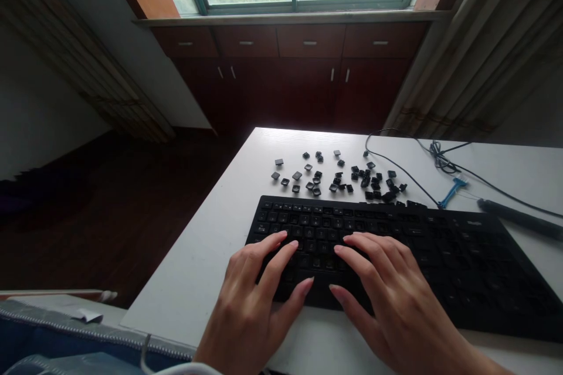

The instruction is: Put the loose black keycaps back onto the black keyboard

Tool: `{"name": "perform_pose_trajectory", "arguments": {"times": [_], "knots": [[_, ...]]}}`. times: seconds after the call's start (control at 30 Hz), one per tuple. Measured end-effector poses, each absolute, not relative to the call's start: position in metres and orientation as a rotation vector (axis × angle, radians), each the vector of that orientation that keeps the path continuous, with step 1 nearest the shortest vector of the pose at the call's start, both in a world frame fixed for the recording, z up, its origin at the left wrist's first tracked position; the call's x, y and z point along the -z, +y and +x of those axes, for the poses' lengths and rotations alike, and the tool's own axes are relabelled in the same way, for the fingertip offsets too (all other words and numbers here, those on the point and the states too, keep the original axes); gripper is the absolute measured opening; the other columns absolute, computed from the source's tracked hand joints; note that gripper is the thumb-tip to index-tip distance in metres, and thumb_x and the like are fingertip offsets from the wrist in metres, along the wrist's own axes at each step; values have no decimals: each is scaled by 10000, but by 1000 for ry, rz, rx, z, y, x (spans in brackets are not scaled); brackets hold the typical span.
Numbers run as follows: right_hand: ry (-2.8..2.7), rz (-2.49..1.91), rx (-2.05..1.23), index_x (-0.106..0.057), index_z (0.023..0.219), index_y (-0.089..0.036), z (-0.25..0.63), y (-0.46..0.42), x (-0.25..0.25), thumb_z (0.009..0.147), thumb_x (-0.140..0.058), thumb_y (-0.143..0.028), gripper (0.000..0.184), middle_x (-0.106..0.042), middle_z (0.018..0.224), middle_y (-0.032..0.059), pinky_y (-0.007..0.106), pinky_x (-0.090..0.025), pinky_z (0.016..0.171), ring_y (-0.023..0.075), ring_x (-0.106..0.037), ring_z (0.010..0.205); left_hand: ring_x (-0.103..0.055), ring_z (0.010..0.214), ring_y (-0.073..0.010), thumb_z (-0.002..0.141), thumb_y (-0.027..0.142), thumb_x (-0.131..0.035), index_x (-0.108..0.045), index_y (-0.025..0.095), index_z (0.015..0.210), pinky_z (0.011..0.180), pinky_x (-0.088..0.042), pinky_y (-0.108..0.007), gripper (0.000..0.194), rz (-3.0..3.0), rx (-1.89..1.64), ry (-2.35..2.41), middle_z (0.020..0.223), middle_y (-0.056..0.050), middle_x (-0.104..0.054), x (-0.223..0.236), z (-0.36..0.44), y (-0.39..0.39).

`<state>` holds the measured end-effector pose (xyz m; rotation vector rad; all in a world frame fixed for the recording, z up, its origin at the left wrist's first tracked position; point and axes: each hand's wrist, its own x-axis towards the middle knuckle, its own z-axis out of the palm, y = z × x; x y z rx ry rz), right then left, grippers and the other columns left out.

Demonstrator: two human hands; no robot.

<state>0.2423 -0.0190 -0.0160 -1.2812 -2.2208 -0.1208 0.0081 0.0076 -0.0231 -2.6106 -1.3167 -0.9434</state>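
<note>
A black keyboard (466, 246) lies along the front of the white table, some of its keycaps off and dark gaps showing, mostly on its right part. Both of my hands rest over its left half, fingers spread. My left hand (259, 293) has fingertips on the letter keys, with the thumb near the keyboard's front edge. My right hand (391, 281) lies alongside, its index and middle fingertips on keys near the middle. Neither hand holds anything. Loose black keycaps (316, 191) are scattered behind the keyboard, some upside down. Keys under my palms are hidden.
Behind the keyboard's right side lie a blue tool (453, 191), a black handle-like rod (523, 218) and a bundled black cable (440, 158). The white table (185, 281) ends at the left. Farther off stand dark red cabinets (281, 82) below a window.
</note>
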Motion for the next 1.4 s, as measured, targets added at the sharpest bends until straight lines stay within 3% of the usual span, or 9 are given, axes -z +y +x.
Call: {"name": "perform_pose_trajectory", "arguments": {"times": [0.4,0.63,1.0,1.13,1.4], "knots": [[-2251,-1230,81,-680,1183,-249,242,-20,15,901,-657,-255,284,-552,1231,147,494,-502,942,307,-524,1191,-536,1230,-278,897,249,-680,-555,183,1314,1015,-513,-438,441,-2630,914,-1349,1350,-142,-528,22,8,5],[-2277,-1284,111,-596,1276,-172,243,-21,18,913,-647,-297,387,-531,1286,177,526,-467,976,316,-487,1219,-524,1234,-273,897,235,-678,-551,173,1315,1023,-503,-436,441,-2660,899,-1368,1350,-140,-526,20,9,3],[-2290,-1292,45,-600,1276,-221,245,-22,18,927,-636,-312,363,-527,1310,156,525,-463,984,311,-481,1238,-503,1248,-274,903,298,-679,-529,197,1325,1047,-477,-449,459,-2697,898,-1422,1360,-133,-509,8,4,12],[-2262,-1270,29,-647,1192,-219,244,-22,17,923,-636,-284,277,-533,1309,154,520,-469,987,310,-489,1237,-497,1253,-274,903,284,-677,-524,197,1331,1052,-464,-447,463,-2698,890,-1408,1366,-134,-506,10,4,13],[-2253,-1290,3,-653,1202,-225,244,-21,17,922,-638,-299,290,-538,1315,150,521,-464,1000,310,-488,1242,-442,1308,-314,897,310,-683,-587,209,1301,1074,-394,-486,428,-2798,790,-1248,1432,-136,-481,10,13,5]]}}
